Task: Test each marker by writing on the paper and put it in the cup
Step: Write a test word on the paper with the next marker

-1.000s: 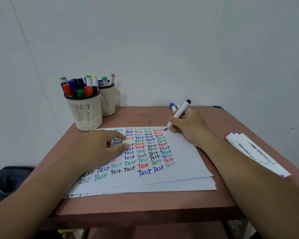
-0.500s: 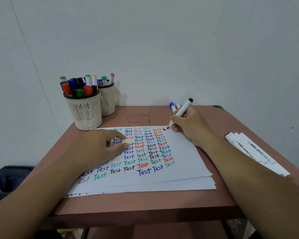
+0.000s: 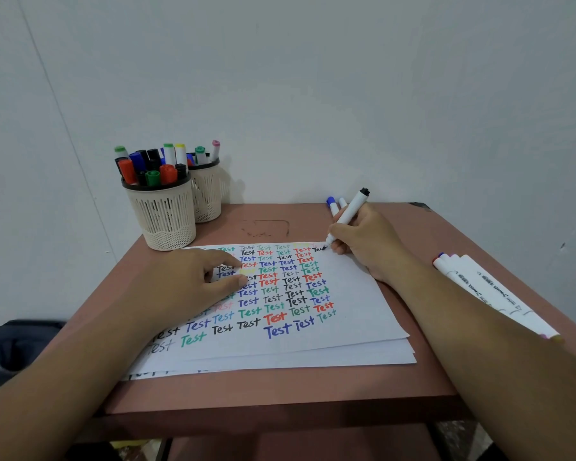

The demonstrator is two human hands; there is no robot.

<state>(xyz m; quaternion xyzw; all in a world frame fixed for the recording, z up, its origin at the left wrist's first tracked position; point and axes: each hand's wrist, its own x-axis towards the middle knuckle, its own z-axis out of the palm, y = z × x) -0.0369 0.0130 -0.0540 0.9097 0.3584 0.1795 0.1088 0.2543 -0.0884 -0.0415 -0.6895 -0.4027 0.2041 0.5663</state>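
Note:
My right hand [image 3: 366, 242] grips a white marker with a black end [image 3: 350, 212], its tip touching the top right of the written block on the paper [image 3: 346, 314]. Black letters are forming there. The sheet is covered with rows of "Test" in several colours. My left hand [image 3: 187, 284] rests flat on the left part of the paper, fingers relaxed. Two cream mesh cups stand at the back left: the nearer cup [image 3: 163, 214] is full of capped markers, the farther cup [image 3: 207, 197] holds a few more.
Two markers, one with a blue cap [image 3: 331, 204], lie behind my right hand. A few white markers [image 3: 486, 287] lie along the table's right edge. The brown table [image 3: 280, 390] meets a white wall. A dark bag [image 3: 10, 351] sits on the floor at left.
The marker tip has crept rightward along the top row, adding black letters. My left hand has stayed put on the paper.

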